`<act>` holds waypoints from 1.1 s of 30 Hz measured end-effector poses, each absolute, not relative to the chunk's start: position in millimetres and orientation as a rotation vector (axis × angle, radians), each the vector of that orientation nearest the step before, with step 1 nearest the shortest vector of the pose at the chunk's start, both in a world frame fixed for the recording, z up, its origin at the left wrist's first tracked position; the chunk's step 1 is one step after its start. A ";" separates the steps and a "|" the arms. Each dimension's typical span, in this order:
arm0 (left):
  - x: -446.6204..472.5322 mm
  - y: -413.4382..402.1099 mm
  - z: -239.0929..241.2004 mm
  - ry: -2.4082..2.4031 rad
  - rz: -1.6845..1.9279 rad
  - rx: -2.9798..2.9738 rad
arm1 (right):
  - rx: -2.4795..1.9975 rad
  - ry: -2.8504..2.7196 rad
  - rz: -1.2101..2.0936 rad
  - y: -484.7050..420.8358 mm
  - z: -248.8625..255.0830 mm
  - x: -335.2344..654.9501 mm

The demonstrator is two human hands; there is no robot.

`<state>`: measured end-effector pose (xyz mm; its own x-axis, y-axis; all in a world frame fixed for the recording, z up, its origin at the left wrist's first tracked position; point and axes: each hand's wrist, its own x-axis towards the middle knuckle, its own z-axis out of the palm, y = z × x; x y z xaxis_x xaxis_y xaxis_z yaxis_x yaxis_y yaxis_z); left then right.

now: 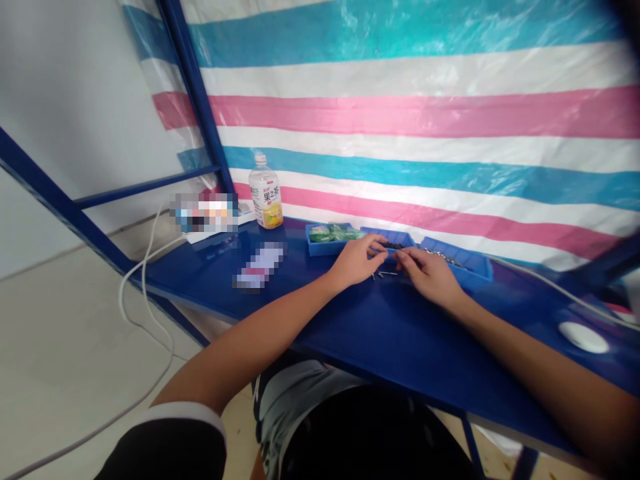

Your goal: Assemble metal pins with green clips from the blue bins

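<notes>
Pins (384,274) flat between left hand (356,261), right hand (431,275); long axes roughly left-right.

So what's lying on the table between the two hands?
In the head view, a few small metal pieces lie on the blue table between the left hand and the right hand.
</notes>
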<state>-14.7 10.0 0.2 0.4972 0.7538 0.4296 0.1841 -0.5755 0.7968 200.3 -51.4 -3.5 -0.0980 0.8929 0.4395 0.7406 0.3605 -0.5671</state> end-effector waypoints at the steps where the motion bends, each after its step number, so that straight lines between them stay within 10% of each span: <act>1: -15.2 9.6 1.5 0.796 1.055 2.062 | -1.479 -1.821 0.262 -47.8 -3.2 201.4; 33: -18.1 12.9 2.7 0.797 1.050 2.086 | -1.145 -2.459 -0.228 -48.6 -19.4 200.0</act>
